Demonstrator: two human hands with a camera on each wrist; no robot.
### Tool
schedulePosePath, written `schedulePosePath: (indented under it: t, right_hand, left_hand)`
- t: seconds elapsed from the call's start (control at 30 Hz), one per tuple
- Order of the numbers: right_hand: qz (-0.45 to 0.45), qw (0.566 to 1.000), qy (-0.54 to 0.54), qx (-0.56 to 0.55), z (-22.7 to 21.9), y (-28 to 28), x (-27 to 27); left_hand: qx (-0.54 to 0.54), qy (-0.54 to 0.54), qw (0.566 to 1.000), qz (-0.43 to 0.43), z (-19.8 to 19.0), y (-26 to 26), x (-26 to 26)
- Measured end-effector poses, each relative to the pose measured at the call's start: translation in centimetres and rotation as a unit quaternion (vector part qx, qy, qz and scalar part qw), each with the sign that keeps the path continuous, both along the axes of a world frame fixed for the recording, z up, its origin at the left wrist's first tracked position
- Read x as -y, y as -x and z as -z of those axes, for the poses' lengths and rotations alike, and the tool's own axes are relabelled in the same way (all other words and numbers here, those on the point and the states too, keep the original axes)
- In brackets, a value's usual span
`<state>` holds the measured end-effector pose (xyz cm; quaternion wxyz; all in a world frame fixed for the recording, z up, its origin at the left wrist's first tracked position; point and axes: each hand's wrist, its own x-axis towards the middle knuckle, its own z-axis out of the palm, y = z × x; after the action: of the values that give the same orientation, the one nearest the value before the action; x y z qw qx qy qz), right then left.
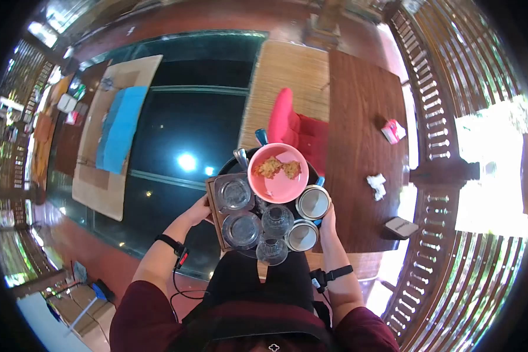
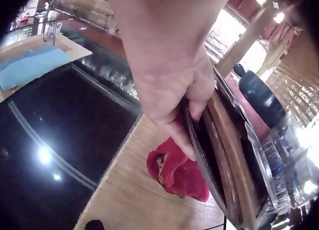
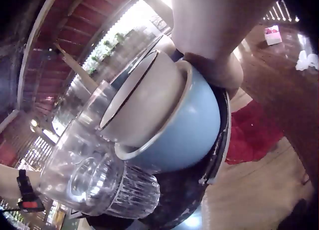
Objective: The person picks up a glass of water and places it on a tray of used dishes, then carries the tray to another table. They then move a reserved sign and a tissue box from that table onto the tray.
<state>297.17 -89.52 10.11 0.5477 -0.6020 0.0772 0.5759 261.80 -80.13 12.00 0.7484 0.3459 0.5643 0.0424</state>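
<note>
Both hands carry a round black tray (image 3: 182,197) at waist height. The left hand (image 1: 203,211) (image 2: 172,88) has its fingers curled round the tray's left edge, beside wooden pieces (image 2: 232,160). At the right edge the right hand (image 1: 328,223) (image 3: 214,70) holds the tray, its fingertips hidden. A pink bowl (image 1: 278,190) with brown food scraps (image 1: 268,168) sits at the far side. Clear glass dishes (image 1: 241,229) and ribbed glasses (image 1: 272,250) (image 3: 134,192) fill the near part. On the right, a pale dark-rimmed bowl (image 3: 144,103) sits inside a blue bowl (image 3: 199,128).
A wooden table (image 1: 364,152) stands at right with a pink-and-white packet (image 1: 393,132), crumpled white tissue (image 1: 376,186) and a grey-topped object (image 1: 400,227). A red chair (image 1: 305,132) is ahead. Left lies a dark glossy surface (image 1: 193,129) with a blue cloth (image 1: 123,126) beyond.
</note>
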Motion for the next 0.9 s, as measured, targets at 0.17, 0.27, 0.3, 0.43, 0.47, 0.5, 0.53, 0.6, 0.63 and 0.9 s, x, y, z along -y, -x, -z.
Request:
schedulePosePath:
  t: [0.17, 0.27, 0.3, 0.43, 0.47, 0.5, 0.53, 0.6, 0.63, 0.9]
  right_hand:
    - [-0.020, 0.998, 0.051, -0.016, -7.8, 6.5, -10.1]
    - [-0.046, 0.997, 0.022, -0.052, -10.1, 10.3, -13.7]
    - [-0.052, 0.998, 0.008, -0.036, -10.4, 11.4, -14.7]
    - [-0.086, 0.995, 0.009, -0.045, -12.2, 16.1, -22.5]
    - [-0.104, 0.994, -0.003, -0.045, -12.0, 17.0, -23.6]
    - [-0.122, 0.991, -0.015, -0.045, -11.9, 18.0, -24.7]
    - [-0.132, 0.990, -0.021, -0.053, -11.8, 19.0, -25.9]
    - [-0.145, 0.986, -0.026, -0.073, -12.0, 21.2, -28.6]
    - [-0.146, 0.985, -0.019, -0.088, -12.5, 22.0, -30.7]
    - [-0.202, 0.974, -0.015, -0.103, -12.9, 29.6, -44.9]
  left_hand:
    - [0.004, -0.005, 1.000, -0.006, -8.7, 6.7, -7.3]
    - [0.015, 0.020, 0.997, -0.077, -11.6, 11.1, -8.8]
    - [0.021, 0.028, 0.994, -0.108, -12.3, 12.4, -9.3]
    - [0.020, 0.070, 0.982, -0.174, -14.0, 18.3, -14.7]
    - [0.001, 0.045, 0.984, -0.173, -13.2, 19.9, -14.9]
    - [0.013, 0.044, 0.980, -0.191, -13.1, 20.8, -15.4]
    - [0.025, 0.043, 0.977, -0.209, -12.9, 21.9, -15.8]
    - [0.050, 0.048, 0.958, -0.278, -13.3, 23.4, -16.9]
    - [0.055, 0.064, 0.941, -0.327, -14.7, 23.0, -19.1]
    - [0.034, 0.055, 0.906, -0.417, -15.4, 28.3, -29.7]
